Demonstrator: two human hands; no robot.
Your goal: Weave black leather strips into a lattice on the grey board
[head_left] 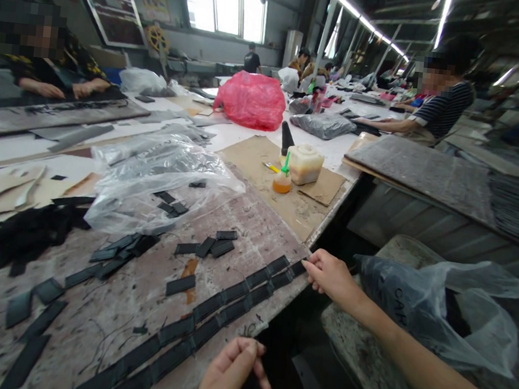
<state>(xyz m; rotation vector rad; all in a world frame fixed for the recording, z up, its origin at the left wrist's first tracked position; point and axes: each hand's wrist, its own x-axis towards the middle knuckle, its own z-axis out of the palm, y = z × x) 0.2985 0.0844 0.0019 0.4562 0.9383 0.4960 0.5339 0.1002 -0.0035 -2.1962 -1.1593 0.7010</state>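
Two rows of strips (206,334) line the near edge of the worktable (265,232); loose strips (126,248) lie left of them; behind these sits a bag (151,164); to its right, a bottle (281,184) stands before a tub (306,167) on cardboard (240,156).

Stained worktable (267,229), two rows of black strips (234,292), loose black pieces (180,284), clear plastic bag (164,169)

the head camera looks forward and down over nearby hands (232,368).
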